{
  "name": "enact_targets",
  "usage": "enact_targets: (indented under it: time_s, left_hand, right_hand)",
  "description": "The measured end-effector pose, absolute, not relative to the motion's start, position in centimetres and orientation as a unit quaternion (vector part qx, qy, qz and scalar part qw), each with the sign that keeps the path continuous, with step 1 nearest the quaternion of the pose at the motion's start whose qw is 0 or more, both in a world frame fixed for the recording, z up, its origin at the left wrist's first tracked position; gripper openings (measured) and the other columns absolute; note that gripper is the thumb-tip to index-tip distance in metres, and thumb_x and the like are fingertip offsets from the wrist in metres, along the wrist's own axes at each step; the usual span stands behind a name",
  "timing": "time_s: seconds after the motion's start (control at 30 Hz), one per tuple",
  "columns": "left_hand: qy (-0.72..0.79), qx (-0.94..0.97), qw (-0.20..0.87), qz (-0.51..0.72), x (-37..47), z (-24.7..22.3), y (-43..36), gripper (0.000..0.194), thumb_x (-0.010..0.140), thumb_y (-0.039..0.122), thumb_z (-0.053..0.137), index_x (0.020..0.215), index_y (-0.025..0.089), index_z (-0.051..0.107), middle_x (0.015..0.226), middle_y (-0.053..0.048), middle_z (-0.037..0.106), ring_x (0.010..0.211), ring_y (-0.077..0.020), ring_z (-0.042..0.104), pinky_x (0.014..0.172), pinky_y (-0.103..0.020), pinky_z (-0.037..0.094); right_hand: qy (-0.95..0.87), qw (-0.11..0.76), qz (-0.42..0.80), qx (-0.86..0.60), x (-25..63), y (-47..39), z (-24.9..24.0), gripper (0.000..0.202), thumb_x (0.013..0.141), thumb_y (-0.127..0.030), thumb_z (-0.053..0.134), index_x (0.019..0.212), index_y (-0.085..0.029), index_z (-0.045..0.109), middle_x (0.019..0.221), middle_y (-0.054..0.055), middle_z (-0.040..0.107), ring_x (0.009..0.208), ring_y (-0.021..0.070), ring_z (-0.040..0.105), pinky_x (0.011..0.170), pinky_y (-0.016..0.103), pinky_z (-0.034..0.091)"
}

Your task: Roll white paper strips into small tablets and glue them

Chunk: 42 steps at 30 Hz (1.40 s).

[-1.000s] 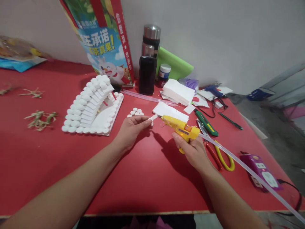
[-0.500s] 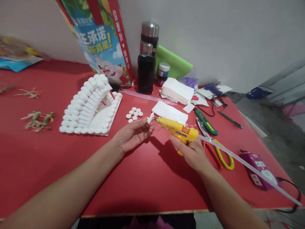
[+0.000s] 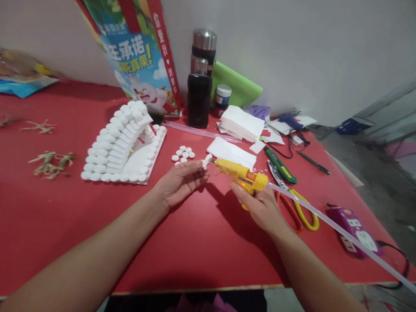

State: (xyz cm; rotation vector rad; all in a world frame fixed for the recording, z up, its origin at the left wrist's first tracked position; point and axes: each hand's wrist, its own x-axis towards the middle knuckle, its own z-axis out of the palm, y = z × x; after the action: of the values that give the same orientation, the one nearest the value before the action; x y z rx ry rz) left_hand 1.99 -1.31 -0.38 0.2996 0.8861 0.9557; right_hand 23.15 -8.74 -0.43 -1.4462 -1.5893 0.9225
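My left hand pinches a small white piece between thumb and fingertips. My right hand is wrapped round a yellow glue gun, whose nozzle points left and touches or nearly touches the white piece. A long clear glue stick trails from the back of the gun. Several round white discs lie on the red table just behind my left hand. Further left stands a white curved staircase model edged with similar discs.
Folded white sheets, a green cutter, scissors and a purple power socket lie to the right. Behind are a black phone-like object, a flask and a colourful bag. Dried knotted strands lie left.
The glue gun has shifted very slightly left, and the end of its glue stick has dropped lower. The white piece is tilted a little more to the right.
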Motion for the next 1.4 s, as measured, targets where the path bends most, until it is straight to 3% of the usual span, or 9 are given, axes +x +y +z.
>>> enact_targets:
  time_s: [0.3, 0.57, 1.0, 1.2, 1.4]
  left_hand:
    - [0.396, 0.168, 0.791, 0.436, 1.69, -0.95, -1.26, 0.014, 0.089, 0.000, 0.064, 0.079, 0.005, 0.073, 0.076, -0.013, 0.074, 0.069, -0.0175, 0.073, 0.069, -0.026, 0.064]
    - [0.372, 0.102, 0.822, 0.418, 1.63, -0.65, -1.03, 0.023, 0.098, 0.007, 0.055, 0.082, 0.005, 0.071, 0.076, -0.011, 0.070, 0.068, -0.0150, 0.070, 0.065, -0.024, 0.063]
    - [0.381, 0.145, 0.810, 0.422, 1.74, -0.63, -1.27, 0.023, 0.096, 0.003, 0.054, 0.081, 0.005, 0.071, 0.080, -0.013, 0.071, 0.070, -0.0162, 0.071, 0.068, -0.024, 0.064]
    - [0.377, 0.150, 0.813, 0.418, 1.70, -0.65, -1.28, 0.023, 0.096, 0.002, 0.053, 0.083, 0.004, 0.072, 0.081, -0.013, 0.071, 0.071, -0.0158, 0.071, 0.069, -0.024, 0.064]
    - [0.381, 0.141, 0.815, 0.413, 1.72, -0.61, -1.28, 0.019, 0.094, 0.002, 0.057, 0.082, 0.005, 0.072, 0.079, -0.013, 0.071, 0.069, -0.0162, 0.071, 0.068, -0.024, 0.064]
  right_hand:
    - [-0.625, 0.381, 0.378, -0.567, 23.32, -8.60, -0.56, 0.034, 0.098, -0.052, 0.062, 0.098, -0.020, 0.073, 0.075, 0.001, 0.066, 0.065, 0.0171, 0.057, 0.059, 0.029, 0.041]
    - [-0.613, 0.422, 0.375, -0.552, 23.48, -8.59, -0.64, 0.033, 0.097, -0.049, 0.065, 0.083, -0.020, 0.069, 0.069, 0.000, 0.061, 0.061, 0.0152, 0.053, 0.061, 0.030, 0.041]
    - [-0.647, 0.377, 0.369, -0.551, 23.17, -8.72, -0.27, 0.033, 0.100, -0.050, 0.059, 0.097, -0.021, 0.074, 0.069, 0.001, 0.062, 0.059, 0.0158, 0.051, 0.057, 0.030, 0.039]
    - [-0.691, 0.375, 0.314, -0.531, 23.01, -8.57, 0.01, 0.034, 0.100, -0.045, 0.058, 0.081, -0.019, 0.068, 0.068, 0.001, 0.062, 0.061, 0.0164, 0.053, 0.061, 0.031, 0.041]
    - [-0.675, 0.382, 0.310, -0.550, 23.05, -8.65, -0.14, 0.034, 0.100, -0.047, 0.059, 0.080, -0.020, 0.068, 0.070, 0.001, 0.063, 0.064, 0.0169, 0.055, 0.064, 0.031, 0.044]
